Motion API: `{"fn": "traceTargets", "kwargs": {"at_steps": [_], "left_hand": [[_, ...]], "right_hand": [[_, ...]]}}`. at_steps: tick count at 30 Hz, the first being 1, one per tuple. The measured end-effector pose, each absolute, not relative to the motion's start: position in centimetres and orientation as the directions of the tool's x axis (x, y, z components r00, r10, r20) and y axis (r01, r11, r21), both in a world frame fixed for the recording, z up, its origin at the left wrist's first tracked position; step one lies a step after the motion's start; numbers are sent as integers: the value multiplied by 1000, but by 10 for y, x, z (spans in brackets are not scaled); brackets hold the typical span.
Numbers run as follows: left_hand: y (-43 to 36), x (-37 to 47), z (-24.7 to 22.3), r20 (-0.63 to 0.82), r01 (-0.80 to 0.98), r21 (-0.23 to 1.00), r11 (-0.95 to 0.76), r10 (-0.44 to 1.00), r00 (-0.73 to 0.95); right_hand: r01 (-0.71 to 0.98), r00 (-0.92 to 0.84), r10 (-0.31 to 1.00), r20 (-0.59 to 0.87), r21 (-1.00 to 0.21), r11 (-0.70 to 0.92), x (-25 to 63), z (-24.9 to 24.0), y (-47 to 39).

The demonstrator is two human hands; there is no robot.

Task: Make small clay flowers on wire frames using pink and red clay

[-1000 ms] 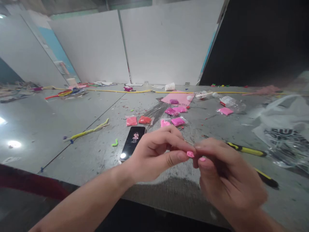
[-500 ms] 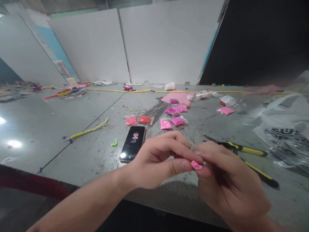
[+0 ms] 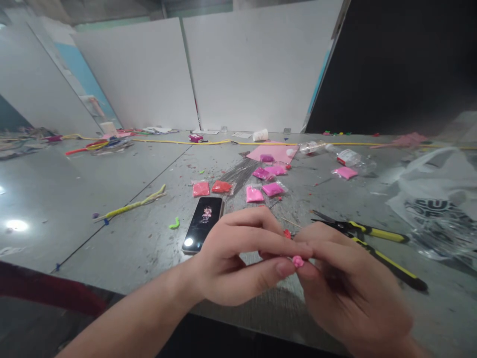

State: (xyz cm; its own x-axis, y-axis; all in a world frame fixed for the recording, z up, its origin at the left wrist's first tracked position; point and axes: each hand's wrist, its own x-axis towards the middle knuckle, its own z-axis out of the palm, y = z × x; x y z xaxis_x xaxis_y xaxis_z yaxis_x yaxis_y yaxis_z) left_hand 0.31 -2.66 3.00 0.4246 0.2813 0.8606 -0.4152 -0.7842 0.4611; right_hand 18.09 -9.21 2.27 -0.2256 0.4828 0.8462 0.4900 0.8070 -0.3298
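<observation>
A small pink clay piece [image 3: 297, 261], shaped like a little rose, is pinched between the fingertips of both hands. My left hand [image 3: 242, 256] comes in from the lower left, its thumb and index finger pressed on the piece. From the right, my right hand [image 3: 350, 278] touches it with thumb and index finger; its other fingers are curled and partly hidden. Just behind the hands lies a small red piece [image 3: 286, 233]. A black phone [image 3: 203, 223] rests left of my left hand. Beyond the hands are pink packets [image 3: 254, 194] and red packets [image 3: 222, 187].
Yellow-and-black pliers [image 3: 383, 233] lie right of my right hand, near a white plastic bag [image 3: 439, 189]. Thin wires [image 3: 240, 171], a pink sheet [image 3: 274, 149] and a plastic bottle [image 3: 352, 158] lie farther back. A yellow twisted strand [image 3: 136, 204] is at left.
The pink piece has turned slightly between the fingertips and moved a little left and down. The red piece behind the hands now shows. The view has shifted slightly.
</observation>
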Motion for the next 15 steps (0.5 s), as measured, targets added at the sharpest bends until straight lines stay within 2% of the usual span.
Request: {"fn": "traceTargets", "kwargs": {"at_steps": [8, 15], "left_hand": [[-24, 3, 33, 818, -472, 539, -698, 299, 492], [-22, 5, 30, 848, -487, 506, -711, 307, 433]], "right_hand": [[389, -237, 511, 827, -401, 830, 182, 19, -91], [398, -224, 549, 805, -438, 806, 181, 21, -89]]}}
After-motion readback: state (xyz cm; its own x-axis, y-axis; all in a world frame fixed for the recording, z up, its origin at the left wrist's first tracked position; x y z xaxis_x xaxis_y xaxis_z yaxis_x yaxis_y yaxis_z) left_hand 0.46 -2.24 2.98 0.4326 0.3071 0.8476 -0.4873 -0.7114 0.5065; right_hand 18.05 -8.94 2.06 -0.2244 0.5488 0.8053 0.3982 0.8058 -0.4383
